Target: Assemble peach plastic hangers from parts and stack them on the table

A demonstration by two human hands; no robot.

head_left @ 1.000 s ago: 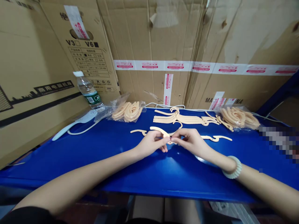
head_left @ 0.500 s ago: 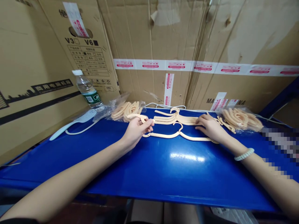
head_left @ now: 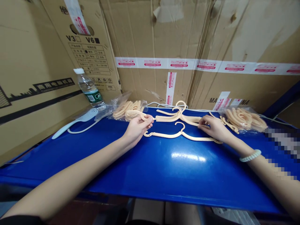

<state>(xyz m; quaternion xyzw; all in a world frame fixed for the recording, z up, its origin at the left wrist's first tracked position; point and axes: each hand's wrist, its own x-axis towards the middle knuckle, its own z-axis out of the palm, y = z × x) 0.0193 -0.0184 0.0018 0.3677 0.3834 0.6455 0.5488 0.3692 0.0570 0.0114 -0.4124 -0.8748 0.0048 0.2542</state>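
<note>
A peach-coloured hanger end piece point(head_left: 136, 112) is pinched between the thumb and fingers of my left hand point(head_left: 138, 129). My right hand point(head_left: 213, 127) grips the right arm of a clothes hanger point(head_left: 190, 122), whose hook stands raised at the back. That hanger lies over or among several similar hanger parts point(head_left: 164, 119), and their overlap hides which arm belongs to which. Closer to me, another hanger point(head_left: 164, 135) lies flat, its hook pointing away; its right end passes just below my right hand. Loose curved pieces point(head_left: 231, 125) rest beside my right hand.
Clear bags of hanger parts lie at the left point(head_left: 124, 110) and right point(head_left: 243, 118). A water bottle point(head_left: 90, 90) and a pale blue hairbrush point(head_left: 76, 122) are at the left. Cardboard boxes point(head_left: 150, 40) wall the back of the blue table point(head_left: 150, 175). A white cable point(head_left: 161, 105) runs behind.
My right hand has closed on a hanger's right arm, and its hook has risen off the others. The left hand keeps its piece, turned slightly. The view has shifted a little.
</note>
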